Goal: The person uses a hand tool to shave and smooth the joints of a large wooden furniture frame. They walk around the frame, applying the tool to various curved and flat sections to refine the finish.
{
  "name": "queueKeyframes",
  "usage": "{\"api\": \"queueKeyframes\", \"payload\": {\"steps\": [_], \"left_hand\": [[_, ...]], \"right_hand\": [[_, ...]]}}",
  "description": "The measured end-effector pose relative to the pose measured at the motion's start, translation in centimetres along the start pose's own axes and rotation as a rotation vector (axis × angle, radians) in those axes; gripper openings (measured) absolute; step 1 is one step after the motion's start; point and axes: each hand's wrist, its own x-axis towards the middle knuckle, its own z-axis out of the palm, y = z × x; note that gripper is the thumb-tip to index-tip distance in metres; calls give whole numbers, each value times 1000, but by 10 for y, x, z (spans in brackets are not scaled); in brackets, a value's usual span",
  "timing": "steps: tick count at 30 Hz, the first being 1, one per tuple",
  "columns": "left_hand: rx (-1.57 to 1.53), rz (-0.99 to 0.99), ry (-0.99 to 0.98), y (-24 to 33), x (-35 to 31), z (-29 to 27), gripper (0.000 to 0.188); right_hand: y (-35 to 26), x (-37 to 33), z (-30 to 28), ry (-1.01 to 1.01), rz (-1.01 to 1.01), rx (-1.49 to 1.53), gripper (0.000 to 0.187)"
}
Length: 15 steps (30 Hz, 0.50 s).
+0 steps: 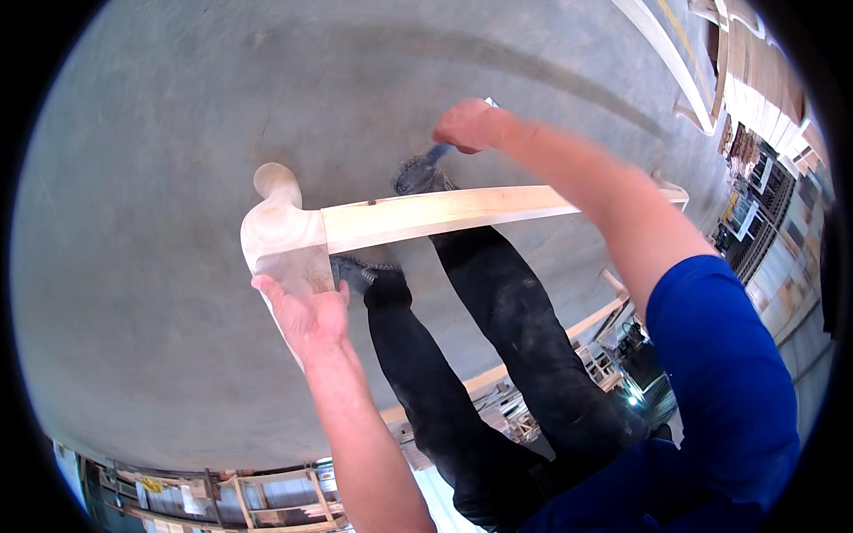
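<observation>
My left hand is closed around the square block of a curved, pale wooden furniture leg. The thumb lies along one side of the block, and part of the grip is hidden. A rounded foot sticks out from the leg's far end. Joined to the block, a long pale wooden rail with a small dark knot runs right, passing under my right forearm. Beyond the rail, my right hand is raised and closed on a small tool with a bluish part. Motion blur hides its exact kind.
Below the rail are my dark-trousered legs and shoes on the grey concrete floor. A second wooden rail passes behind my legs. Curved wooden pieces stand at upper right. Wooden racks line the lower edge.
</observation>
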Motion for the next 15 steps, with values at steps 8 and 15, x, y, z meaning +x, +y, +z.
{"api": "queueKeyframes", "payload": {"steps": [8,15], "left_hand": [[47,0,1,2,-2,5,64],[57,8,-16,-1,-4,9,64]], "right_hand": [[3,11,21,-130,318,178,29],[13,35,81,-168,162,227,31]]}}
